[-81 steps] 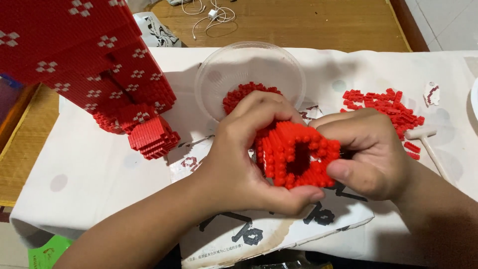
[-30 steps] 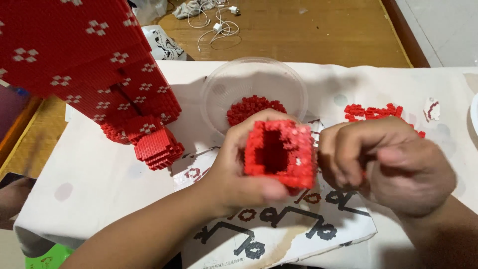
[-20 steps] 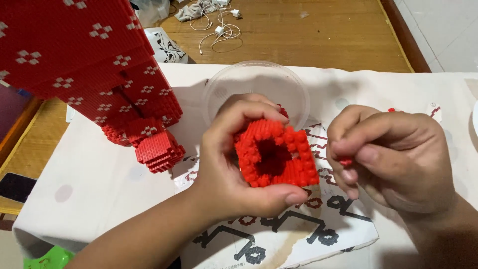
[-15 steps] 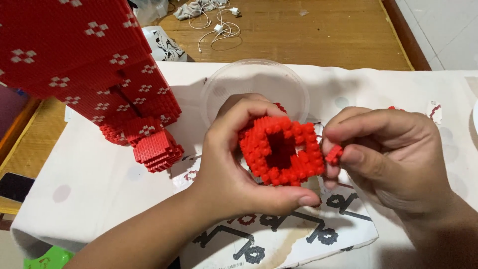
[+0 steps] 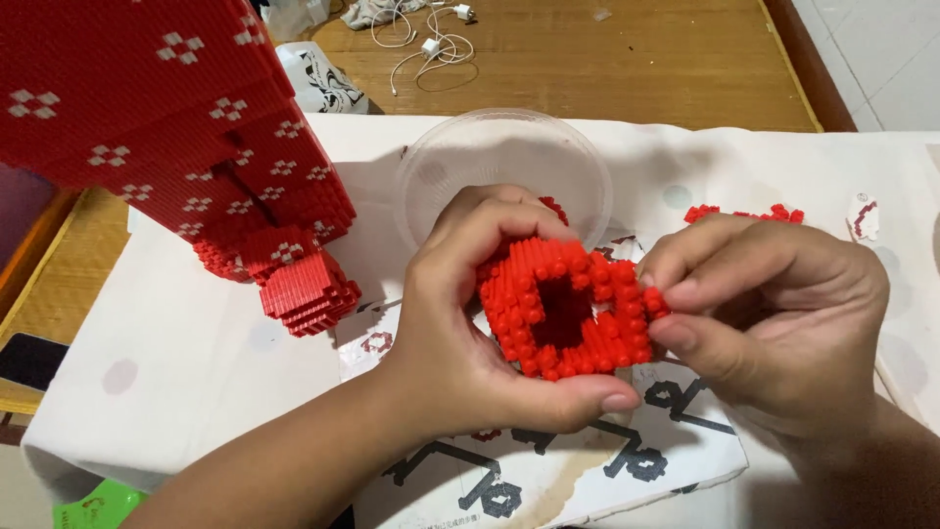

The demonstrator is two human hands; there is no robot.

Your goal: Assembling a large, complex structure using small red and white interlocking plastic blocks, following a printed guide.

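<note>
My left hand (image 5: pixel 470 333) wraps around a hollow red block piece (image 5: pixel 568 306) made of tiny studded bricks, holding it up with its open middle facing me. My right hand (image 5: pixel 774 304) pinches the piece's right edge between thumb and forefinger, pressing at a small red brick there. A big red block model (image 5: pixel 176 127) with white flower marks stands at the left, close to my left forearm.
A clear plastic bowl (image 5: pixel 460 157) with red bricks sits behind my hands. Loose red bricks (image 5: pixel 744 214) lie at the right on the white cloth (image 5: pixel 157 362). A printed instruction sheet (image 5: pixel 587 470) lies under my hands. Cables (image 5: pixel 421 39) rest on the wooden floor beyond.
My left hand turned the hollow piece so its opening faces me. My right hand brought a small red brick in and now presses on the piece's right edge.
</note>
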